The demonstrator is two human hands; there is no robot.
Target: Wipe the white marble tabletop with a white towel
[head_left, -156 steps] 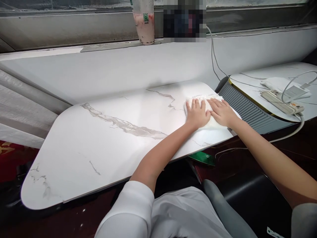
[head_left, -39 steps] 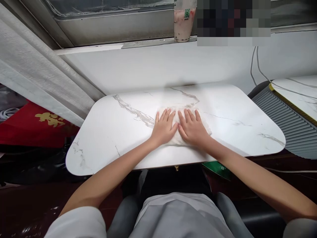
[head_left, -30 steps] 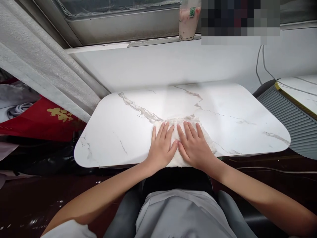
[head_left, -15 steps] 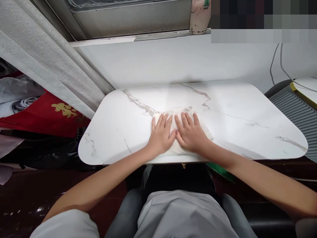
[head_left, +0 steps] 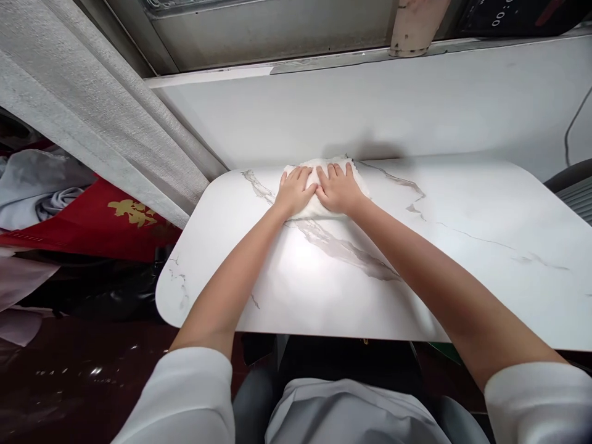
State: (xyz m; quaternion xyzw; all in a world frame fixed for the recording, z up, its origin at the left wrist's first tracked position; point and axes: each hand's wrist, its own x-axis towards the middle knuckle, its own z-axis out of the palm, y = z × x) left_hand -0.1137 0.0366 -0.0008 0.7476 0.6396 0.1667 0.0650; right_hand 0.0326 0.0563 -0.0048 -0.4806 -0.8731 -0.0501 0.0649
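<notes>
A white cloth (head_left: pixel 303 213) lies folded on the white marble-patterned table (head_left: pixel 296 296), close to the table's far edge by the wall. My left hand (head_left: pixel 296 191) rests flat on the cloth's left part, fingers stretched toward the wall. Beside it, my right hand (head_left: pixel 340 187) presses flat on the right part, fingers spread. The two thumbs nearly meet in the middle. Both palms hide much of the cloth; its edges show around the fingertips and below the hands.
A white wall panel (head_left: pixel 259 117) rises behind the table. On the ledge above stand a pinkish bottle-like container (head_left: pixel 416 28) and a dark device with lit digits (head_left: pixel 518 17). A pale curtain (head_left: pixel 124 117) hangs at left, near a red cloth with gold print (head_left: pixel 106 222).
Both hands have pushed the cloth away from my body, from the table's near half to its far edge. My arms are stretched further, and the view has shifted a little.
</notes>
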